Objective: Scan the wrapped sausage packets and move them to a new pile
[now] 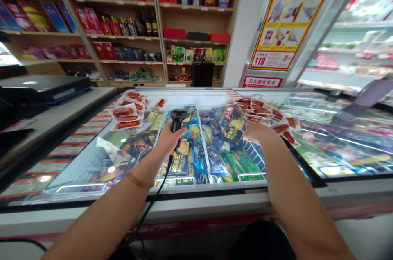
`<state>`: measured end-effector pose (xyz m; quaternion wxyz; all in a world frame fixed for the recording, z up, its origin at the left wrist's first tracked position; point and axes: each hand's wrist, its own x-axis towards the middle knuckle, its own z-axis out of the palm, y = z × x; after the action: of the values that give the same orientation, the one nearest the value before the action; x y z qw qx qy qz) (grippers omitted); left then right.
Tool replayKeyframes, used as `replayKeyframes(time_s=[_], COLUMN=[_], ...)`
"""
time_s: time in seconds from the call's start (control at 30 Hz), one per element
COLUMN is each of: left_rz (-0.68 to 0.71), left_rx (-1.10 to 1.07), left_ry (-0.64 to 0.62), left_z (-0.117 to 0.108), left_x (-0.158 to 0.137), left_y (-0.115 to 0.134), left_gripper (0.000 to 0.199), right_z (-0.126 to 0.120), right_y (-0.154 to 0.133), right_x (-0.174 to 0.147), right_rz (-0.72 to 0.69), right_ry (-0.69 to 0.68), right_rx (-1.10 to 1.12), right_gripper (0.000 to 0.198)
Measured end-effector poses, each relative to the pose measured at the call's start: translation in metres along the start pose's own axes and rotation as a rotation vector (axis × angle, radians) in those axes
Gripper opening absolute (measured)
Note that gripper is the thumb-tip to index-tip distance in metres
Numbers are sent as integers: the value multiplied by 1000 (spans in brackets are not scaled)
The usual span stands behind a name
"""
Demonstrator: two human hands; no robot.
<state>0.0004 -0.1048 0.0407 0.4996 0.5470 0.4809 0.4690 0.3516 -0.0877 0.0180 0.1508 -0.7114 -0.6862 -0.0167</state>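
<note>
My left hand (168,139) is wrapped round the handle of a black barcode scanner (179,116), over the middle of an open chest freezer. From the scanner a black cable (166,176) runs down over the freezer's front edge. My right hand (257,131) is closed at the right edge of a dark ice cream packet (232,131) with yellow print; its fingertips are partly hidden. Below lie similar dark and yellow packets (181,161) in a white wire basket (202,141), and green packets (239,166) in the basket to the right.
Packs of wrapped sausages (125,113) lie on the left glass lid, with more sausage packs (258,108) at the right. A scale-like device (46,88) stands on the left counter. Behind are wooden shelves (196,8) of boxed goods and a red sign (282,18).
</note>
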Motion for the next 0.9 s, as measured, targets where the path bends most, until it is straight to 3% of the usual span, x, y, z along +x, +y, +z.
replayKeyframes(time_s=[0.07, 0.13, 0.3, 0.5, 0.63, 0.9], left_rz=[-1, 8, 1, -9, 14, 29], left_rx=[-14, -20, 33, 31, 64, 128], left_ry=[13, 16, -9, -21, -44, -130], left_z=[-2, -3, -4, -5, -4, -3], left_x=[0, 0, 0, -3, -7, -12], left_y=[-1, -1, -7, -6, -3, 0], left_gripper=[32, 30, 30, 31, 31, 32], right_z=[2, 4, 16, 25, 23, 32], right_y=[-23, -55, -110, -113, -115, -104], right_x=[-2, -5, -7, -2, -1, 9], right_rz=[69, 1, -360, -148, -102, -213], right_ry=[-118, -158, -137, -67, -50, 340], right_rx=[-101, -122, -12, 7, 161, 368], right_gripper=[26, 44, 50, 45, 35, 38])
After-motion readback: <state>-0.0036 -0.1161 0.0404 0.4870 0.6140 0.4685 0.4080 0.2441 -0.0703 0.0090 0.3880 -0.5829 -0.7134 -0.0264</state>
